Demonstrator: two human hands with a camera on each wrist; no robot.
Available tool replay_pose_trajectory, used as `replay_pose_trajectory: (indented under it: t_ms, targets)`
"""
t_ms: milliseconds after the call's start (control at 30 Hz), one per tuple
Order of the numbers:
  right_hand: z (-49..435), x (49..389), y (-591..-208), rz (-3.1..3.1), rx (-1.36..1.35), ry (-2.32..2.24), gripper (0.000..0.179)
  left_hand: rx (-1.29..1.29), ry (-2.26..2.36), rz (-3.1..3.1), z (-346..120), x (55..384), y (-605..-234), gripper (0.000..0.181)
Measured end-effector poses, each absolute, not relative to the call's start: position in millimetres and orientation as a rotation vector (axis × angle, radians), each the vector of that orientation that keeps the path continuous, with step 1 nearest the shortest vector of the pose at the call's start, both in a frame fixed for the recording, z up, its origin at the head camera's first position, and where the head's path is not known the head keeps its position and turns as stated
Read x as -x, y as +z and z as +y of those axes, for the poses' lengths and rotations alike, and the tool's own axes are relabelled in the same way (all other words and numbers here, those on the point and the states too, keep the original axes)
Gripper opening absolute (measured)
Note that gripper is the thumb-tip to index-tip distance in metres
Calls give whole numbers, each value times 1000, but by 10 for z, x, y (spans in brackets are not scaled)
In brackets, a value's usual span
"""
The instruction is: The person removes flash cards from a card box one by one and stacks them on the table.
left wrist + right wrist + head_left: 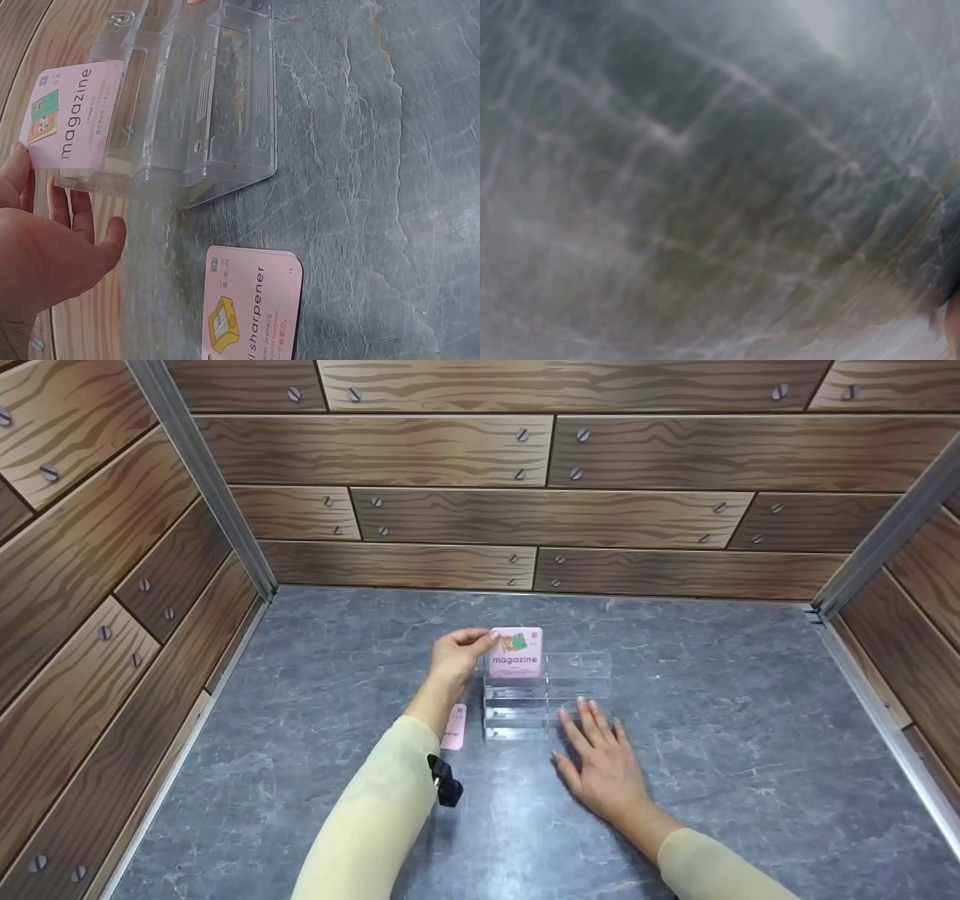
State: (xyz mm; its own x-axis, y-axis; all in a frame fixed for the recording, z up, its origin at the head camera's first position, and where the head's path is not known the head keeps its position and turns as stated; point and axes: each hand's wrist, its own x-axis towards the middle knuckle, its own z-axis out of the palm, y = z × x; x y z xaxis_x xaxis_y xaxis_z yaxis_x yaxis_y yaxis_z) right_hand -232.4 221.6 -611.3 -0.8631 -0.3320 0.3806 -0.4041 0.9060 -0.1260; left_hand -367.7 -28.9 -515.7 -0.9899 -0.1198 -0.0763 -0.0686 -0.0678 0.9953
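- Pencil sharpener card (244, 311): flat on the bench (300, 765), left of the rack; pink, yellow sharpener drawing. Its word runs parallel to the bench's far edge. The left arm covers much of it in the head view; its first letters are cut off in the left wrist view.
- Left hand (456, 656): thumb and finger pinch the magazine card's upper left corner.
- Magazine card (516, 654): at the rack's far left tier, printed face toward the person, top edge toward the bench's far edge; pink, rounded corners. Whether it is seated is unclear.
- Rack (517, 724): clear, stepped, mid-bench; right column hard to make out.
- Right hand (606, 772): fingers spread, beside the rack; contact unclear.
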Motion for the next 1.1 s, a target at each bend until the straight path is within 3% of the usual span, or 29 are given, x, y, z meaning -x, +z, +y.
replay_pose_trajectory:
  t_ms: [1100]
  targets:
    - [2217,2337,-6112,-2737,-537,296,68,-193,-2239,-2093,-283,3678,-5130,15]
